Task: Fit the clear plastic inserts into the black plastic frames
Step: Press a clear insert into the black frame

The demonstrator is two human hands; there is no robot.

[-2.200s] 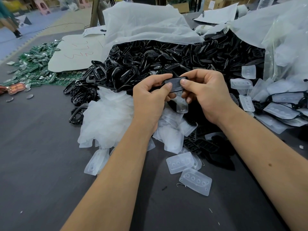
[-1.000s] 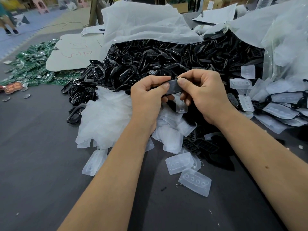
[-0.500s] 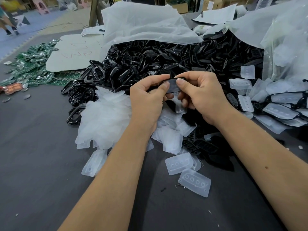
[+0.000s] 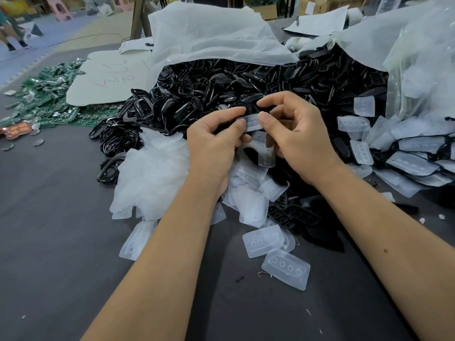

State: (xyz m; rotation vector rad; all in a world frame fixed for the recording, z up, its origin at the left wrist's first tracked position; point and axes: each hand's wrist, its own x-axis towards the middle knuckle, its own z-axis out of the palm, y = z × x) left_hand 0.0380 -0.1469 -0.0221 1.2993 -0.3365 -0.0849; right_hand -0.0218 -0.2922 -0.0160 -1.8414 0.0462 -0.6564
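My left hand [image 4: 213, 141] and my right hand [image 4: 299, 136] meet above the piles and both pinch one piece: a clear plastic insert [image 4: 252, 121] sitting in a black frame whose rim barely shows between my fingers. Both thumbs press on its upper face. A second clear insert [image 4: 266, 156] hangs under my right hand's curled lower fingers. Behind lies a big heap of black frames [image 4: 234, 87]. Loose clear inserts [image 4: 152, 173] are piled beneath my hands.
Two clear inserts [image 4: 285, 271] lie flat on the dark table [image 4: 61, 242] near me. Fitted frames [image 4: 413, 163] stack at the right. White plastic bags [image 4: 209, 33] cover the heap's back. Green circuit boards [image 4: 44, 94] lie far left, beside a white card [image 4: 108, 80].
The held piece has turned: it showed a dark face before, and now its clear insert face is up. My hands stayed in nearly the same place.
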